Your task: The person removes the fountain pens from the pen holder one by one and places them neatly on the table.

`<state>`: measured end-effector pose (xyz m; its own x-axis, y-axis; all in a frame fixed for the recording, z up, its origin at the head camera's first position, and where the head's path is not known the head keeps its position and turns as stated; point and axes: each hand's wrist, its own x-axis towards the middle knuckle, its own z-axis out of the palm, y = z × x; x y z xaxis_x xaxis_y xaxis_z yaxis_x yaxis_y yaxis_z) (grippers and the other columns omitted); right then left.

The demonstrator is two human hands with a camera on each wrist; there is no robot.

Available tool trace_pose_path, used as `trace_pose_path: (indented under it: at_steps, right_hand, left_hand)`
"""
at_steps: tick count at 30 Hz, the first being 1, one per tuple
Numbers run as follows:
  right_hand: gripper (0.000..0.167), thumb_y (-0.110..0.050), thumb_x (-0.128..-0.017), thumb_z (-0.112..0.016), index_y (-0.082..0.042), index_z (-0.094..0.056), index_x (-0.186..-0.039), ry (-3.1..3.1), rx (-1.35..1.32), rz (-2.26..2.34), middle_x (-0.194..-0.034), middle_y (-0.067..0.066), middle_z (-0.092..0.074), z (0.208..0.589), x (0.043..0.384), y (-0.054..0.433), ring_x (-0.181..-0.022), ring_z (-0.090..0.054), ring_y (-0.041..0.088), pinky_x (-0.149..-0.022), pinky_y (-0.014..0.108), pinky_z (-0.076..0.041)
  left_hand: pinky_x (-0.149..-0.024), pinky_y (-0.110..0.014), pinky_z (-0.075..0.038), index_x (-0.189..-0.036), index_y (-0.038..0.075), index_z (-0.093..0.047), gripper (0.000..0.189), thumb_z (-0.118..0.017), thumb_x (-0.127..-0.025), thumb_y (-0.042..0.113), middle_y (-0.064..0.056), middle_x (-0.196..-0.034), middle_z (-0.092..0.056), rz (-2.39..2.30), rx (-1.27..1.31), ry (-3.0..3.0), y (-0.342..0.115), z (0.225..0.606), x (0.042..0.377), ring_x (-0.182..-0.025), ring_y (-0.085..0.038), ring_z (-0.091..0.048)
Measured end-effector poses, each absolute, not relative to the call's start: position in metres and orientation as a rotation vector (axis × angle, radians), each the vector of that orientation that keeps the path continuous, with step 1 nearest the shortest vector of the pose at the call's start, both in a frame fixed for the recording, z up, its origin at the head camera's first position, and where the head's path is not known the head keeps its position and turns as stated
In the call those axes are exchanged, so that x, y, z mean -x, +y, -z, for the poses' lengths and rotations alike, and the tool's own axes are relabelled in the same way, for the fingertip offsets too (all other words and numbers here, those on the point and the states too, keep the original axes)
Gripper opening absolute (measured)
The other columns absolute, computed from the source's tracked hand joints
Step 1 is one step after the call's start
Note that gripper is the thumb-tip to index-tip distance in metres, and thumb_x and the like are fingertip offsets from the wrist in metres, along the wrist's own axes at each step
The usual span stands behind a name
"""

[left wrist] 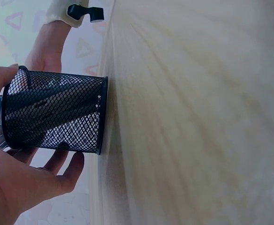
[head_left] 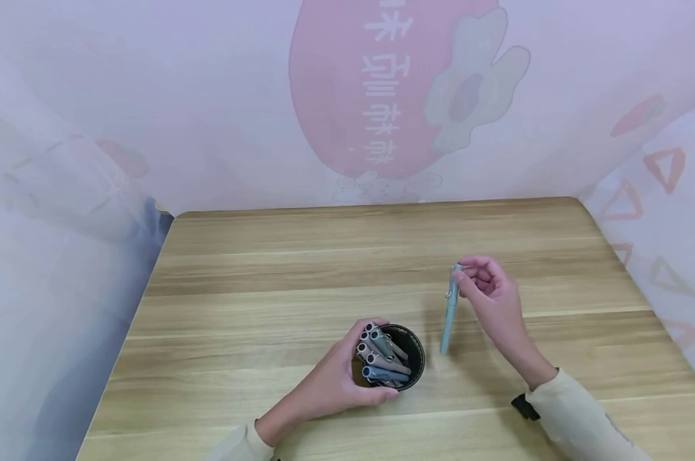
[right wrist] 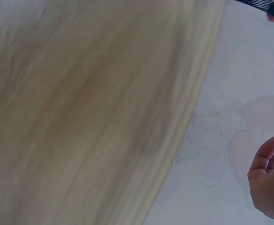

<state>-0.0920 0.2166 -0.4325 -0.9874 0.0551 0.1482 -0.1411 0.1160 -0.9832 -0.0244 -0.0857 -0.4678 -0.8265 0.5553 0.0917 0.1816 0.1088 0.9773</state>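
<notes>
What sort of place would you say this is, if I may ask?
Probably a screened-off desk workspace: a wood-grain table, pale patterned sheeting on three sides, and a mesh cup of pens.

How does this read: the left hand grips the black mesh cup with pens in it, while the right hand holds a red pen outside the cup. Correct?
Not the colour: the pen in the right hand is light blue, as the head view shows. The left hand does grip the black mesh cup.

Head view softly lit, faint shadows on the tabletop (head_left: 255, 275), right wrist view dim and blurry
</notes>
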Motion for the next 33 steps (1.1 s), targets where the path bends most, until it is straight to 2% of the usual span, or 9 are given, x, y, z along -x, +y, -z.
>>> trace_pose_path:
  at_steps: [7, 11, 14, 18, 21, 23, 28, 33]
  right_hand:
    - [0.027, -0.009, -0.107, -0.071, 0.008, -0.065, -0.128, -2.364, -0.114, -1.9, -0.103, 0.015, -0.071, 0.446, 0.106, 0.222, -0.085, -0.07, 0.011, -0.078, 0.023, -0.061]
    - [0.027, -0.011, -0.108, -0.071, 0.006, -0.067, -0.128, -2.452, -0.091, -1.858, -0.104, 0.019, -0.072, 0.452, 0.112, 0.227, -0.085, -0.07, 0.011, -0.079, 0.026, -0.062]
    - [0.028, -0.013, -0.108, -0.071, 0.005, -0.067, -0.129, -2.55, -0.081, -1.825, -0.106, 0.021, -0.074, 0.456, 0.117, 0.229, -0.086, -0.072, 0.013, -0.081, 0.029, -0.063]
    - [0.03, -0.016, -0.107, -0.073, 0.003, -0.066, -0.13, -2.69, -0.054, -1.77, -0.107, 0.019, -0.076, 0.459, 0.124, 0.229, -0.089, -0.072, 0.018, -0.08, 0.028, -0.061]
    - [0.031, -0.018, -0.107, -0.074, 0.002, -0.067, -0.129, -2.768, -0.044, -1.706, -0.105, 0.015, -0.076, 0.46, 0.129, 0.229, -0.091, -0.069, 0.021, -0.077, 0.024, -0.055]
    - [0.032, -0.02, -0.107, -0.074, 0.002, -0.067, -0.128, -2.812, -0.046, -1.648, -0.103, 0.013, -0.075, 0.461, 0.131, 0.23, -0.092, -0.066, 0.022, -0.076, 0.023, -0.052]
    - [0.03, -0.022, -0.106, -0.074, 0.0, -0.069, -0.127, -2.934, -0.05, -1.482, -0.1, 0.008, -0.073, 0.462, 0.134, 0.233, -0.095, -0.064, 0.023, -0.082, 0.03, -0.05]
    - [0.029, -0.019, -0.106, -0.073, 0.002, -0.068, -0.126, -3.014, -0.092, -1.38, -0.102, 0.009, -0.075, 0.461, 0.138, 0.231, -0.096, -0.068, 0.025, -0.085, 0.038, -0.052]
  left_hand:
    - [-0.118, -0.042, -0.044, -0.159, 0.03, -0.043, 0.095, -0.099, -0.083, 0.021, 0.003, -0.144, -0.066, -1.764, -0.726, 2.091, -0.085, 0.469, 0.026, -0.13, -0.018, -0.063]
    - [-0.118, -0.041, -0.044, -0.16, 0.026, -0.044, 0.094, -0.098, -0.084, 0.02, 0.002, -0.144, -0.066, -1.767, -0.738, 2.085, -0.084, 0.466, 0.026, -0.131, -0.019, -0.062]
    - [-0.118, -0.04, -0.044, -0.158, 0.018, -0.045, 0.09, -0.096, -0.085, 0.016, -0.004, -0.143, -0.066, -1.784, -0.744, 2.073, -0.084, 0.451, 0.024, -0.13, -0.022, -0.063]
    - [-0.118, -0.04, -0.044, -0.158, 0.021, -0.045, 0.089, -0.096, -0.086, 0.018, -0.001, -0.143, -0.066, -1.793, -0.753, 2.07, -0.085, 0.451, 0.024, -0.131, -0.023, -0.062]
    - [-0.118, -0.04, -0.044, -0.159, 0.028, -0.044, 0.09, -0.097, -0.086, 0.024, 0.004, -0.144, -0.065, -1.786, -0.768, 2.071, -0.085, 0.465, 0.027, -0.132, -0.02, -0.062]
    - [-0.117, -0.039, -0.045, -0.158, 0.028, -0.044, 0.089, -0.096, -0.087, 0.025, 0.002, -0.144, -0.065, -1.787, -0.776, 2.062, -0.085, 0.465, 0.026, -0.131, -0.02, -0.062]
    - [-0.117, -0.039, -0.045, -0.158, 0.031, -0.044, 0.088, -0.096, -0.087, 0.024, 0.001, -0.144, -0.066, -1.79, -0.767, 2.051, -0.086, 0.464, 0.025, -0.13, -0.02, -0.063]
    - [-0.117, -0.038, -0.044, -0.158, 0.031, -0.044, 0.09, -0.097, -0.086, 0.023, 0.001, -0.143, -0.066, -1.801, -0.75, 2.055, -0.087, 0.463, 0.024, -0.129, -0.02, -0.063]
